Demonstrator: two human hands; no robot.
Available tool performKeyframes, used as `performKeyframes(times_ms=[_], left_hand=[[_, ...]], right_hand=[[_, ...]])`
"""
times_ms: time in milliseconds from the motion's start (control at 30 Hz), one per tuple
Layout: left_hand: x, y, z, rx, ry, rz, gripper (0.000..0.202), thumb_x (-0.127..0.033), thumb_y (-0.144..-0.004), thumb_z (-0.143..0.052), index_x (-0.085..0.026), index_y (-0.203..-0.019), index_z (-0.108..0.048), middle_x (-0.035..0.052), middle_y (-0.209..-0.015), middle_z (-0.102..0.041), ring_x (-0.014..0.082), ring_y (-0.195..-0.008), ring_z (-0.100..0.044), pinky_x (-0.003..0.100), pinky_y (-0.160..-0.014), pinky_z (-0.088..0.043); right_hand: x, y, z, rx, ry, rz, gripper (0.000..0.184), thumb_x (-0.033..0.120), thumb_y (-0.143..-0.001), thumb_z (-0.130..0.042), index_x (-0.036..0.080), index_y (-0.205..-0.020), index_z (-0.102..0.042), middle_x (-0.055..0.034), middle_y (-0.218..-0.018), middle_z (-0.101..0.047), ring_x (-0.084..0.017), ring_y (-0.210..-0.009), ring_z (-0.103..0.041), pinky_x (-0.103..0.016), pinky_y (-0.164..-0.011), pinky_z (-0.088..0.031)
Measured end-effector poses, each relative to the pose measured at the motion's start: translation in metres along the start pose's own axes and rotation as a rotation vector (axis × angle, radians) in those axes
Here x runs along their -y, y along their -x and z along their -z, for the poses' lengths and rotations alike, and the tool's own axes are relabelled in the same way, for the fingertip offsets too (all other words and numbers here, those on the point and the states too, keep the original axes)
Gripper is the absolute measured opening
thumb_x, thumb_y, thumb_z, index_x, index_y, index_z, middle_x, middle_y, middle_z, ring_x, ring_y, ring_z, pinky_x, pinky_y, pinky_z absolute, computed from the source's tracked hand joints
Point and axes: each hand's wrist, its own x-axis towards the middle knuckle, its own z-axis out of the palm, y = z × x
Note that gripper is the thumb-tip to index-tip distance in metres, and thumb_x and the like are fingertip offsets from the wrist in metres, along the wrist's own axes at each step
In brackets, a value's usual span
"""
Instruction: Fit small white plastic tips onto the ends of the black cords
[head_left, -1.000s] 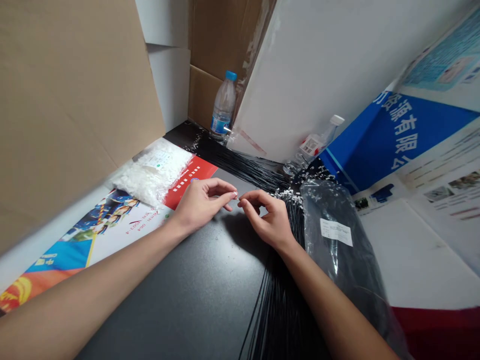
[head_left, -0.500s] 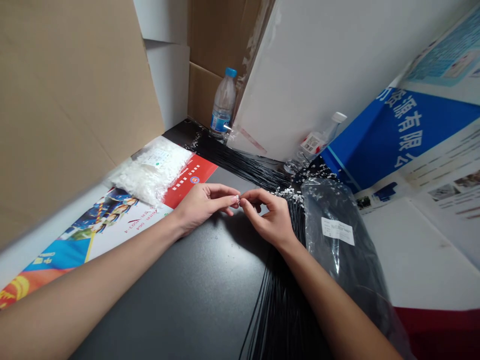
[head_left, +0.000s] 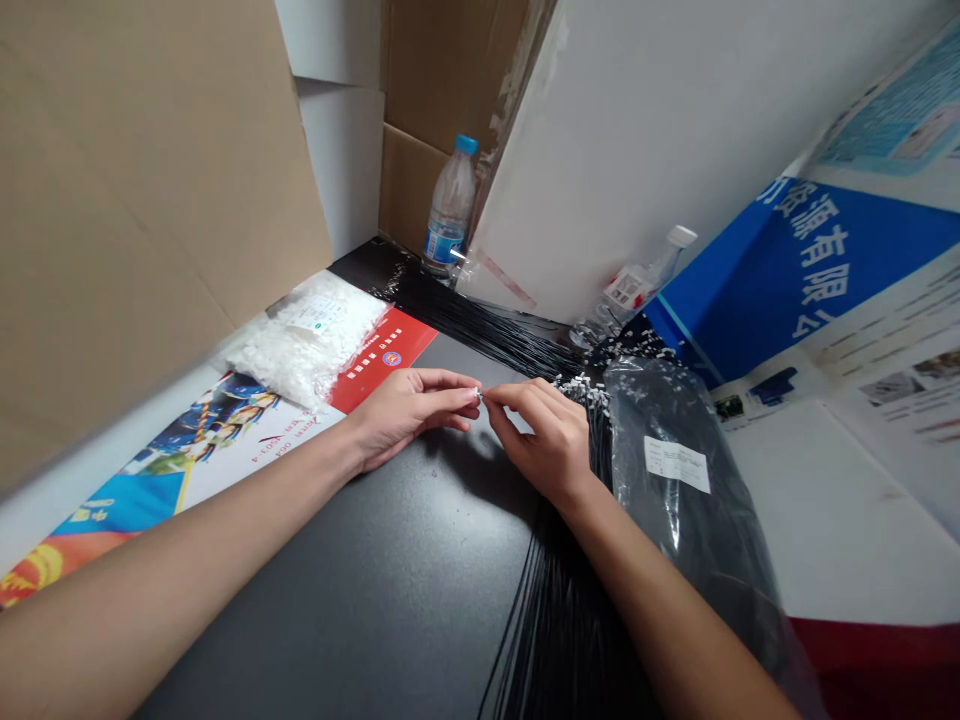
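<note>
My left hand (head_left: 409, 408) and my right hand (head_left: 541, 438) meet fingertip to fingertip over the black tabletop (head_left: 390, 580). Both are pinched on a tiny white piece (head_left: 478, 395) between them. A thin black wire seems to run from it under my right hand, but I cannot follow it. Under my right wrist lies a bundle of thin black wires (head_left: 559, 610) with small white tips (head_left: 581, 385) at the far end. A clear bag of small white parts (head_left: 311, 335) lies to the left of my left hand.
A black plastic bag with a white label (head_left: 679, 480) lies on the right. A water bottle (head_left: 448, 212) stands at the back, another bottle (head_left: 634, 285) lies tilted by a white board. Cardboard walls (head_left: 142, 190) rise on the left; printed posters (head_left: 195, 440) cover the table edges.
My two hands have closed the small gap between their fingertips and now touch at the white piece. My right fingers have stretched out a little towards the left.
</note>
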Motion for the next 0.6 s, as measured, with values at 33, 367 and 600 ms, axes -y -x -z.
performKeyframes(times_ms=[33,367,600], left_hand=[[0.0001,0.0001,0.0001,0.0,0.005,0.001,0.014,-0.019,-0.074,-0.078,-0.014,-0.085,-0.075,0.0038,-0.081,-0.071,0.0142,-0.08,-0.067,0.03,-0.076,-0.054],[-0.0008,-0.0003,0.0002,0.009,0.038,0.034,0.011,-0.018,-0.074,-0.079,-0.014,-0.083,-0.075,0.0033,-0.079,-0.072,0.0125,-0.077,-0.066,0.028,-0.079,-0.055],[0.0002,-0.0003,0.001,-0.002,0.029,0.023,0.012,-0.019,-0.072,-0.08,-0.014,-0.082,-0.075,0.0031,-0.08,-0.072,0.0123,-0.076,-0.066,0.031,-0.085,-0.055]], right_hand=[[-0.0001,-0.0001,0.0005,0.003,0.011,0.017,0.012,0.012,-0.091,-0.059,0.02,-0.09,-0.067,-0.0025,-0.082,-0.075,-0.015,-0.069,-0.066,-0.027,-0.067,-0.052],[-0.0034,0.0006,0.0083,0.087,0.186,0.155,0.017,0.013,-0.092,-0.058,0.023,-0.101,-0.07,-0.0003,-0.094,-0.077,-0.015,-0.072,-0.066,-0.029,-0.067,-0.05],[-0.0029,0.0016,0.0064,0.059,0.208,0.167,0.015,0.013,-0.091,-0.06,0.023,-0.099,-0.07,0.0002,-0.091,-0.077,-0.015,-0.071,-0.065,-0.03,-0.066,-0.05]])
